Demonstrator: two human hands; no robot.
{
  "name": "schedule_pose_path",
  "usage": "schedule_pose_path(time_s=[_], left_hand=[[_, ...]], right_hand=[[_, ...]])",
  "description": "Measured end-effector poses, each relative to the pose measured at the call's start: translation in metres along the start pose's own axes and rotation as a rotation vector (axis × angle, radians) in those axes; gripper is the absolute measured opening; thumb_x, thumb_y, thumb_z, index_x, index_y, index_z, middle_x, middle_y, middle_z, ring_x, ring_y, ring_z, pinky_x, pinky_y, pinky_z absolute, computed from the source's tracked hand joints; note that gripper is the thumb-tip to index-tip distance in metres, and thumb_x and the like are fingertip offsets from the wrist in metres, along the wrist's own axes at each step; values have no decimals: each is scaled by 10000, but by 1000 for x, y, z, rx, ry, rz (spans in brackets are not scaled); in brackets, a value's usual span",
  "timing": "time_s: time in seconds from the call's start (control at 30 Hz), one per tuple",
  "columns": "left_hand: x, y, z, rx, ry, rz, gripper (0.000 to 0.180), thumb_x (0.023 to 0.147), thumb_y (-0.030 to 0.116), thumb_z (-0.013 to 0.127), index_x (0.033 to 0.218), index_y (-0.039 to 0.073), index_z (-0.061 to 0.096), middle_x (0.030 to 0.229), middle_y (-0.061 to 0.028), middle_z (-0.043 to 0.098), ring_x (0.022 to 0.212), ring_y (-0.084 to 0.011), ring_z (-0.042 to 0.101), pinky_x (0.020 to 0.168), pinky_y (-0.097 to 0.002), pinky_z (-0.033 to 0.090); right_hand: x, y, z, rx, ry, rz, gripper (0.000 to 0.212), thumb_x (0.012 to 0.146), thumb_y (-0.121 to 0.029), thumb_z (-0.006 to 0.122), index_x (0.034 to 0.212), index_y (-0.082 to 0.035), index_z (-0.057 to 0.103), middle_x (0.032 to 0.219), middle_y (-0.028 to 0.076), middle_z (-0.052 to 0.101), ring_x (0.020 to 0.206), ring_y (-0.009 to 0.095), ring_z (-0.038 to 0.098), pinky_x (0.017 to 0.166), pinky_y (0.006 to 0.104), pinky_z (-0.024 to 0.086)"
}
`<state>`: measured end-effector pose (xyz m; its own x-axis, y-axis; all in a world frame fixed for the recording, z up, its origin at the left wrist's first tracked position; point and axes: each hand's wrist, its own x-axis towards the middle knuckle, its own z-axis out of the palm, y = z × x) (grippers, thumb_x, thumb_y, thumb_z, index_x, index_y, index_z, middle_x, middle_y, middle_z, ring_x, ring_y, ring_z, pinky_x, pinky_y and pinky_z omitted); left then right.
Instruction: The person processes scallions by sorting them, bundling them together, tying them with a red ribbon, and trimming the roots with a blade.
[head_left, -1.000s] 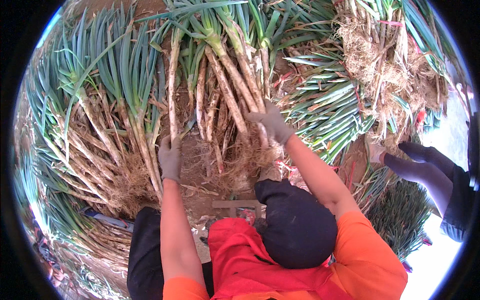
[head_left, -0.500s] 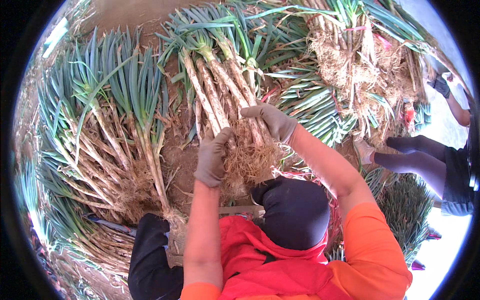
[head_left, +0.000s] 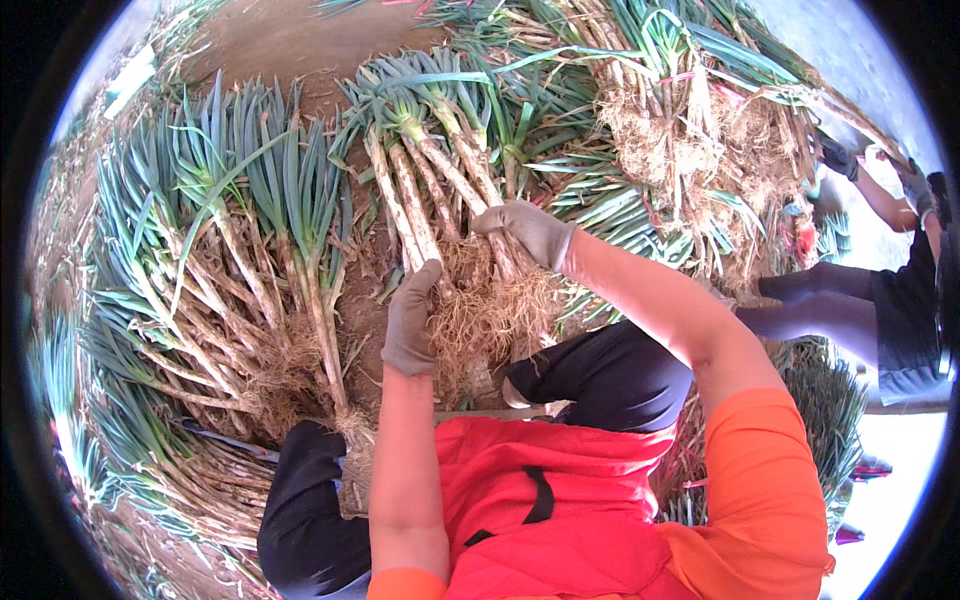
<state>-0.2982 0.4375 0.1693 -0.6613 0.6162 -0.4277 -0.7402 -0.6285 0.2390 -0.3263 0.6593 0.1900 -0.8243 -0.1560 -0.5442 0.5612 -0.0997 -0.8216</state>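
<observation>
Between my hands is a bunch of long green onions (head_left: 450,168), leaves away from me and shaggy, soil-coloured roots toward me. My left hand (head_left: 410,322), in a grey glove, is closed around the root end of the stalks on the left side. My right hand (head_left: 527,231), gloved alike, wraps the stalks on the right side, a little farther up. The fingertips of both hands are partly hidden by the stalks. Below the hands, the roots hang near my dark-trousered knee (head_left: 600,375).
A broad heap of loose green onions (head_left: 215,290) lies at left, with a narrow blue-grey strip (head_left: 235,442) beside it. Tied onion bundles (head_left: 685,115) with pink ties are piled at upper right. At the right edge a co-worker's legs (head_left: 815,310) and gloved hands show. Brown soil (head_left: 290,40) lies beyond.
My view has shifted, showing more of my apron and knee. Both hands keep their hold on the onions, with the hands slightly farther left in view. The co-worker's hands have moved.
</observation>
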Motion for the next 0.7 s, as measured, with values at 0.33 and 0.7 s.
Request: schedule_pose_path(time_s=[0.33,0.7], left_hand=[[-51,30,-51,207,179,28,282,908,164,587,1142,10,616,930,-126,693,796,-232,705,649,-379,615],[-33,1,-88,493,378,209,330,911,135,613,1208,30,517,940,-65,641,698,-127,608,565,-254,508]], right_hand=[[-24,10,-34,-147,168,84,146,857,-126,643,896,5,695,786,86,675,615,160,619,600,276,519],[-56,-37,71,-308,215,28,561,925,-207,586,1338,98,359,1129,265,627,880,230,635,872,345,499]])
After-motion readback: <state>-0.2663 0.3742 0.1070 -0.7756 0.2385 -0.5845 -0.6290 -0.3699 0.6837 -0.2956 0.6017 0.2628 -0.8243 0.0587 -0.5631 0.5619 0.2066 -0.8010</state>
